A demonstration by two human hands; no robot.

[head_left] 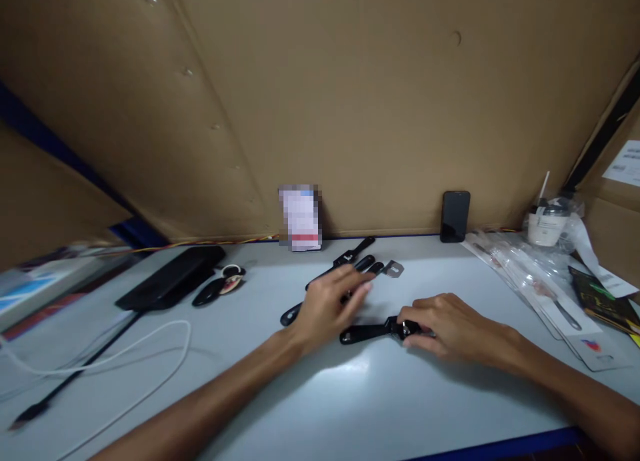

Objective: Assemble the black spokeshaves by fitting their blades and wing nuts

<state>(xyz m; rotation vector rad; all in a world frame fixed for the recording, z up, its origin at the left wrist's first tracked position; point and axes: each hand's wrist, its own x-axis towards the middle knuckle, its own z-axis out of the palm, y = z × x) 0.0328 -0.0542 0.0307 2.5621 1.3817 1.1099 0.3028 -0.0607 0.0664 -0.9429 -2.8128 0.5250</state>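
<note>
My right hand [443,324] is closed around the dark head end of a black-handled tool [367,333]. Its handle points left, low over the grey tabletop; the gripped end is mostly hidden. My left hand [327,304] is a little farther left, fingers bent and thumb near the fingertip, over a group of black-handled tools. What lies between those fingers is hidden and slightly blurred. From under that hand a black handle [291,314] sticks out at lower left. Beyond it lie another black tool [361,246] and a flat metal head with a slot [395,268].
A lit phone [301,218] and a dark phone [455,216] lean against the cardboard wall. At left are a black stand [173,278], keys [210,291] and a white cable [185,341]. Plastic-wrapped packs [545,294] and a cup [547,228] stand at right.
</note>
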